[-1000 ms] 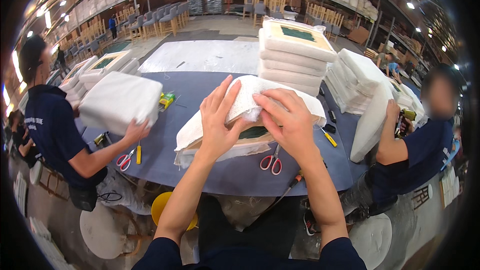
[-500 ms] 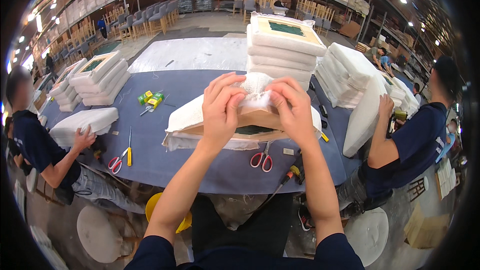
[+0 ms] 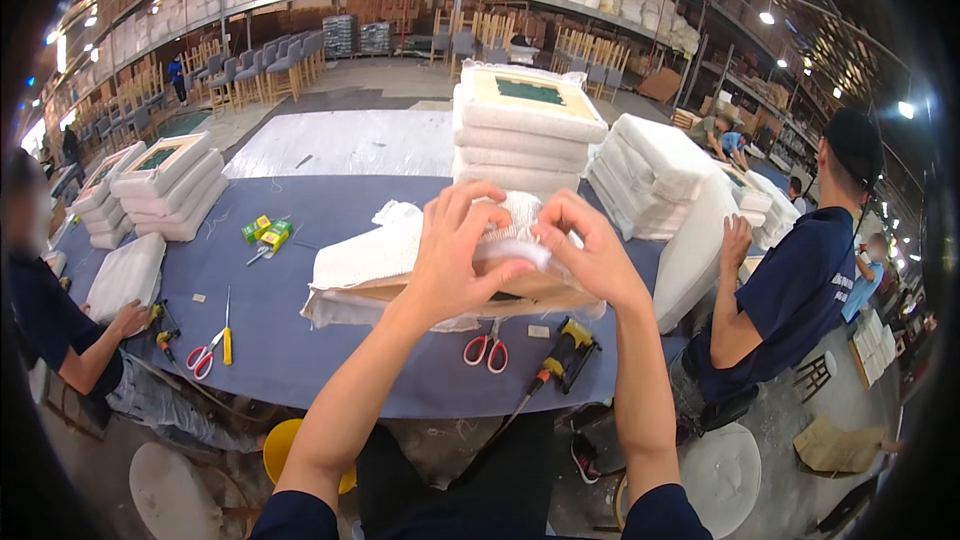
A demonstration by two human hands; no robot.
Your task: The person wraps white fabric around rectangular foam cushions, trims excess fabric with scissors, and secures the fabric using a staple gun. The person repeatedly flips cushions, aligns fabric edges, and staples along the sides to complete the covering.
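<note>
Our right hand (image 3: pixel 592 248) looks pinched on the white cloth (image 3: pixel 519 211) at the near edge of the cushion (image 3: pixel 362 262); our left hand (image 3: pixel 458 255) curves round the same spot, thumb apart from fingers, and we cannot tell whether it grips. The cushion lies before us on the blue counter (image 3: pixel 272 305). If we pull unevenly, the cloth could skew; if our pinch slackens, the fold could slip open and let the wadding (image 3: pixel 522 252) (loose and fluffy between our fingers) bunch into a lump. The red-handled scissors (image 3: pixel 487 349) and the staple gun (image 3: pixel 571 344) lie near that edge, so a dragged cushion or low forearm could knock them
</note>
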